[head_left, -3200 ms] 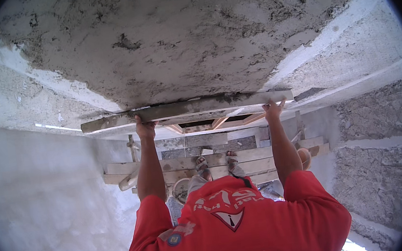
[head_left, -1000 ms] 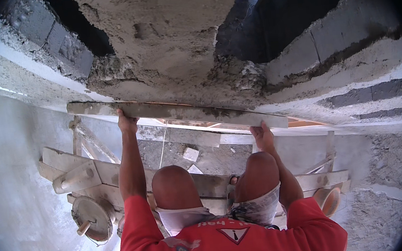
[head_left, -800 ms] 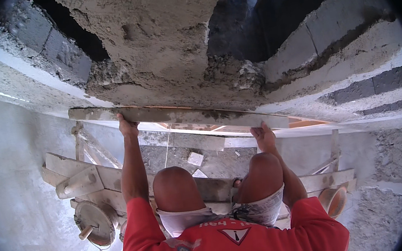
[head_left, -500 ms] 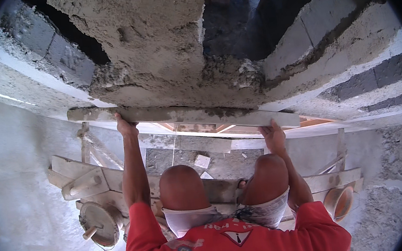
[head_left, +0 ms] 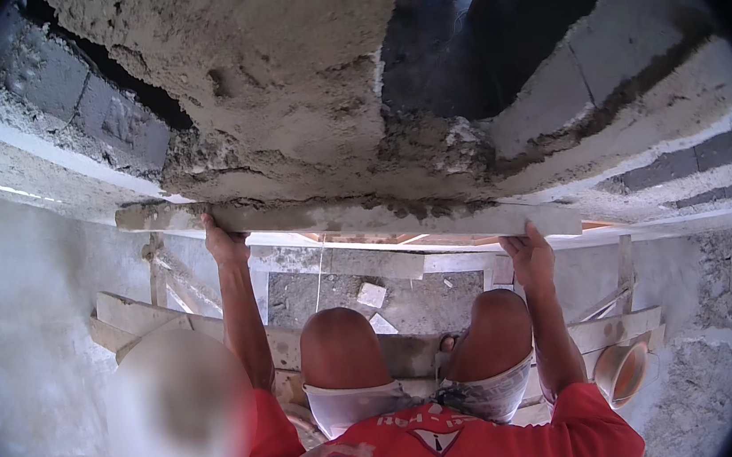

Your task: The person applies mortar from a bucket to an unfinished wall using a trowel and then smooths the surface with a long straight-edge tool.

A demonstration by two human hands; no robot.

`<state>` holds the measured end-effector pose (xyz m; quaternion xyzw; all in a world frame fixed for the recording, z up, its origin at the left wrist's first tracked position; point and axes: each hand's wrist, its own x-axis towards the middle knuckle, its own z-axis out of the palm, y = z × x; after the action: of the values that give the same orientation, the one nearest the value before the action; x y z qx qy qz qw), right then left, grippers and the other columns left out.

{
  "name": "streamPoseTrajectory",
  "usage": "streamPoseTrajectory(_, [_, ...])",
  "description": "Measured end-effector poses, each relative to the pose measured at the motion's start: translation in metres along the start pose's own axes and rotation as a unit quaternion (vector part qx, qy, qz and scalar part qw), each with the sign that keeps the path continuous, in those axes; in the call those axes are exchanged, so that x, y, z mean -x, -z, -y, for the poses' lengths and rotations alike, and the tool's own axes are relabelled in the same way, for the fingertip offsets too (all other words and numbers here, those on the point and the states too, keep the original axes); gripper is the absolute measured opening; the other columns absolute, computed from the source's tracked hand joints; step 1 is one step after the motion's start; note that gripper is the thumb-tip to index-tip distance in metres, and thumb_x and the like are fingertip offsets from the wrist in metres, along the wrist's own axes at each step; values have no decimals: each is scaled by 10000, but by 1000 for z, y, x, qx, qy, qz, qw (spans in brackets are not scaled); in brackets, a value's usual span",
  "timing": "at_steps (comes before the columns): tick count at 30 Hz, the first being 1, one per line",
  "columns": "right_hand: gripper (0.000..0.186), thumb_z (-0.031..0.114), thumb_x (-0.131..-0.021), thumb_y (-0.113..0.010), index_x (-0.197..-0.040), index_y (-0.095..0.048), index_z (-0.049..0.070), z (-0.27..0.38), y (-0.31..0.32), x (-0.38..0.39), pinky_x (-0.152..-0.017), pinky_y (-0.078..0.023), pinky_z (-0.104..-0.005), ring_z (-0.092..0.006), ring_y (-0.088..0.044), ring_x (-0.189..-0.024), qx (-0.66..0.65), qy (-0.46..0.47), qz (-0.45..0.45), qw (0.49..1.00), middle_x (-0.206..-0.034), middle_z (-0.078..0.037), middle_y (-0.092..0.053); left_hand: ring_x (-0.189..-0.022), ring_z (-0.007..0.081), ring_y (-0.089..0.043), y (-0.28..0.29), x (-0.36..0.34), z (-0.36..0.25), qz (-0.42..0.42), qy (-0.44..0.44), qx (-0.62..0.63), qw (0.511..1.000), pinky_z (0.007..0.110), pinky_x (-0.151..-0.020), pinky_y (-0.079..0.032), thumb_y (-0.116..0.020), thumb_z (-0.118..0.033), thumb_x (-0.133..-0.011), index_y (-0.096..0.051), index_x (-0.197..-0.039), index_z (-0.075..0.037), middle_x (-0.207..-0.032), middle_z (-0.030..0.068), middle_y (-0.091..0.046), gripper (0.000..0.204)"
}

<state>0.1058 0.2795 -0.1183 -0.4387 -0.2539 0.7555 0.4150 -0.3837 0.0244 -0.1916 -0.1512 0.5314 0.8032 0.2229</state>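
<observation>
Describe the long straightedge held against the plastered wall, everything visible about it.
The straightedge is a long, narrow bar, grey and caked with wet mortar, so its material cannot be told. It lies roughly level, sloping slightly down to the right, pressed against the lower edge of the rough plaster. The left hand grips it near its left end from below; the right hand holds it near its right end. Its right end looks cleaner and paler.

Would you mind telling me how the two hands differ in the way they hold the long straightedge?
The left hand grips the straightedge near its mortar-caked left end, sitting higher in the picture. The right hand holds near the cleaner right end, lower. Both press it from below against the wet plaster.
</observation>
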Motion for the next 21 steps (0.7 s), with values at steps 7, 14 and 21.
streamPoseTrajectory(7, [361, 199, -930, -536, -1196, -463, -34, -16, 5, -8, -954, -456, -476, -337, -538, -1101, 3, -11, -13, 1000, -1172, -200, -543, -897, 247, -625, 16, -29, 16, 9, 20, -4, 1000, 382, -550, -452, -339, -520, -961, -493, -1240, -171, -1137, 43, -606, 472])
streamPoseTrajectory(14, [331, 162, -906, -568, -1149, -458, -34, -51, -6, -19, -933, -478, -476, -334, -557, -1051, -32, -69, 20, 997, -1113, -189, -554, -749, 234, -641, 38, -60, 9, -57, -21, 3, 998, 354, -462, -450, -425, -533, -928, -533, -1171, -104, -998, 69, -637, 504])
streamPoseTrajectory(21, [391, 204, -905, -569, -1180, -464, -53, -5, -2, -10, -849, -526, -459, -331, -583, -1029, -5, -15, 33, 999, -1131, -204, -557, -791, 226, -634, -14, -8, -21, -97, -48, 29, 994, 363, -482, -458, -446, -528, -925, -536, -1187, -84, -1049, 60, -628, 523])
